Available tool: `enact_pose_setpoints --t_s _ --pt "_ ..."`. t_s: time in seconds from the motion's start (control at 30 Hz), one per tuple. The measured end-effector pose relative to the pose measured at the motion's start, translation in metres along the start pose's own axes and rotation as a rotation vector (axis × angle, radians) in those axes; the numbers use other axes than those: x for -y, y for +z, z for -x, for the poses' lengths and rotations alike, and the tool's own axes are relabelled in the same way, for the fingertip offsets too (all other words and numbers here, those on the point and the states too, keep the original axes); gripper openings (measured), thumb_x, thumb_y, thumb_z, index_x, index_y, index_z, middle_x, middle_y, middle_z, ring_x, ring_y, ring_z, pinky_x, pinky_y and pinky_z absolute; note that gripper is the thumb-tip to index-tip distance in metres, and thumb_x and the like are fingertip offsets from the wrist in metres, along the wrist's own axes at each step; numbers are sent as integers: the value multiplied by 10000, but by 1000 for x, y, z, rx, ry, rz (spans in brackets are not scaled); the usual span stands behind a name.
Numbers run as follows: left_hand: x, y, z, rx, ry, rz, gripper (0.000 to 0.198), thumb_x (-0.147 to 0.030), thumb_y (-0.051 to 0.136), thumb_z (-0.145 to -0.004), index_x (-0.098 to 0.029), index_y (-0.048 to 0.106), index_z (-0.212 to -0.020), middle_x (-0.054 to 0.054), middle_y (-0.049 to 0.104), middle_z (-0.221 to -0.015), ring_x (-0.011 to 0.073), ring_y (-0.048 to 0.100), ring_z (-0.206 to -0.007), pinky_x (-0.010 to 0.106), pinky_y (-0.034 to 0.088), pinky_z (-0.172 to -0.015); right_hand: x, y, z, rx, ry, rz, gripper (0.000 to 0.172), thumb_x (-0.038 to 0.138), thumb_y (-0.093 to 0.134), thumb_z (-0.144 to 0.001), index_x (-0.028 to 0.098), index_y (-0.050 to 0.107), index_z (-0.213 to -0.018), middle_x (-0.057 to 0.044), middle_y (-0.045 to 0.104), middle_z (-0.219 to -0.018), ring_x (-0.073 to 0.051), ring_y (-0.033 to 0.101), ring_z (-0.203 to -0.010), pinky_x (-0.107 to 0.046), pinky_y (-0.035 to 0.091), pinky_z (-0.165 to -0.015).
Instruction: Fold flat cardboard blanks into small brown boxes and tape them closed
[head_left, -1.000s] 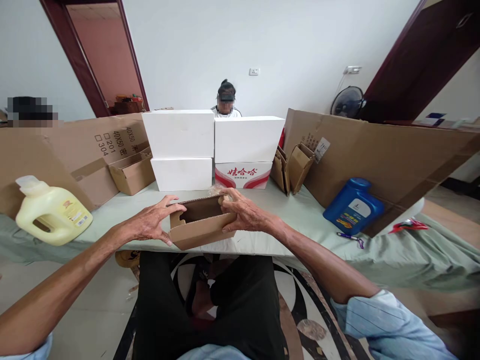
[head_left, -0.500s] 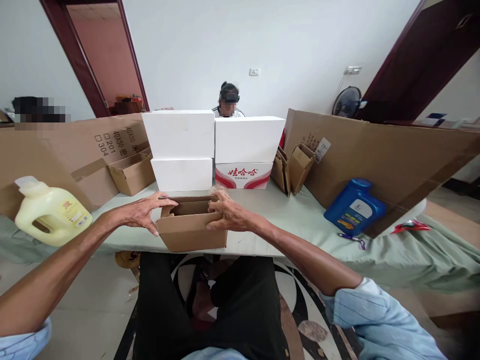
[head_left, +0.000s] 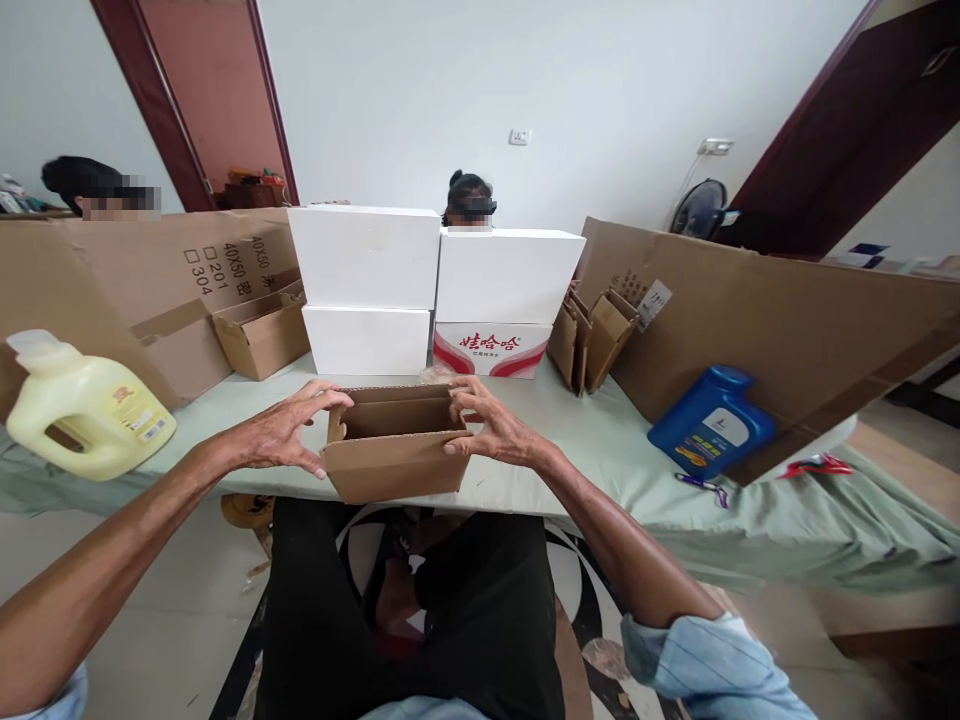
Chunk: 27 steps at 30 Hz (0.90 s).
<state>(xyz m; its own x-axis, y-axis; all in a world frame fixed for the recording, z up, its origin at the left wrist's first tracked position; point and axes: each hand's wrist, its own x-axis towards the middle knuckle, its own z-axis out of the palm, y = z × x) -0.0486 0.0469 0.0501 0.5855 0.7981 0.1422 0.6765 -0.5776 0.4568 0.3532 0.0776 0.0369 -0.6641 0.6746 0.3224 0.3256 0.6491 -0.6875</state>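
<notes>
A small open-topped brown cardboard box (head_left: 397, 468) sits at the front edge of the table, its long side toward me and its opening upward. My left hand (head_left: 289, 430) spans the box's left end, fingertips at the far corner and thumb by the near one. At the right end, my right hand (head_left: 496, 425) grips the wall, with its fingers at the far corner and thumb against the near side. Inside, the box looks dark, and its bottom is hidden from me. A bit of clear plastic (head_left: 439, 374) lies just behind it.
Stacked white boxes (head_left: 367, 260) stand at the back, beside a red-printed box (head_left: 491, 350). Another open carton (head_left: 262, 335) is at left, near a yellow jug (head_left: 90, 405). Flattened cartons (head_left: 592, 340), a blue bottle (head_left: 712, 425) and a pen (head_left: 701, 485) are at right. Two people sit beyond.
My right hand has slid outward to the box's right end, and the box's inside shows more. The view has shifted slightly. My left hand stays at the left end.
</notes>
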Motion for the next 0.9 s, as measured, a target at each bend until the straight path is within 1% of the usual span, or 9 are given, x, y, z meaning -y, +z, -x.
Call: enact_pose_setpoints --t_s 0.1,0.27,0.33,0.4,0.5,0.6,0.7,0.8,0.9 --pt "7 9 3 -98 -5 16 865 -624 920 -725 -349 559 -1461 118 525 -1564 372 600 -1384 519 617 -1042 -8 8 8 -110 38 -89 591 725 873 -819 233 568 -938 -114 438 -1506 -307 474 -1396 -439 568 -1025" --pt "22 29 6 -244 -55 156 888 -575 977 -645 -308 520 -1359 91 590 -1442 344 644 -1317 593 587 -1118 -21 24 11 -227 44 -211 621 733 896 -774 244 559 -954 -116 520 -1403 -330 450 -1446 -369 553 -964" --pt "25 36 5 -298 -88 206 869 -565 988 -622 -301 512 -1300 77 603 -1402 332 664 -1281 606 579 -1135 -25 29 11 -257 44 -268 641 755 892 -755 248 550 -948 -101 569 -1333 -318 510 -1369 -354 542 -943" --pt "26 42 3 -383 -126 233 843 -572 990 -608 -294 508 -1241 67 617 -1361 329 677 -1259 616 564 -1157 -26 32 12 -282 63 -315 648 759 889 -745 250 548 -956 -73 611 -1243 -277 579 -1203 -338 535 -898" --pt "26 51 -3 -556 -190 240 844 -624 986 -574 -284 488 -1165 56 632 -1288 327 697 -1210 619 559 -1161 -25 37 16 -315 101 -348 584 705 878 -785 244 569 -969 -35 633 -1134 -208 585 -989 -300 518 -817" --pt "25 62 -10 -701 -257 216 876 -697 972 -540 -284 471 -1128 55 631 -1253 324 712 -1144 601 596 -1108 -24 44 21 -369 138 -336 545 673 852 -825 249 623 -1081 -27 644 -1094 -190 584 -919 -281 516 -775" --pt "22 72 -16 -819 -319 165 842 -700 953 -578 -284 470 -1128 61 627 -1222 321 711 -1116 574 617 -1068 -29 54 27 -403 160 -315 618 676 832 -837 256 658 -1256 -40 675 -1088 -204 603 -913 -293 525 -765" --pt "19 77 -21 -872 -361 127 810 -657 947 -603 -282 464 -1133 60 618 -1187 321 701 -1107 548 633 -1017 -39 62 36 -367 155 -355 535 687 800 -861 212 731 -1096 -45 708 -1017 -220 623 -916 -321 534 -800" --pt "16 79 -25 -893 -373 120 800 -652 929 -605 -280 456 -1132 67 610 -1178 336 694 -1116 553 638 -984 -51 66 51 -306 197 -325 437 639 769 -896 204 740 -917 -14 697 -878 -211 615 -837 -326 523 -787"
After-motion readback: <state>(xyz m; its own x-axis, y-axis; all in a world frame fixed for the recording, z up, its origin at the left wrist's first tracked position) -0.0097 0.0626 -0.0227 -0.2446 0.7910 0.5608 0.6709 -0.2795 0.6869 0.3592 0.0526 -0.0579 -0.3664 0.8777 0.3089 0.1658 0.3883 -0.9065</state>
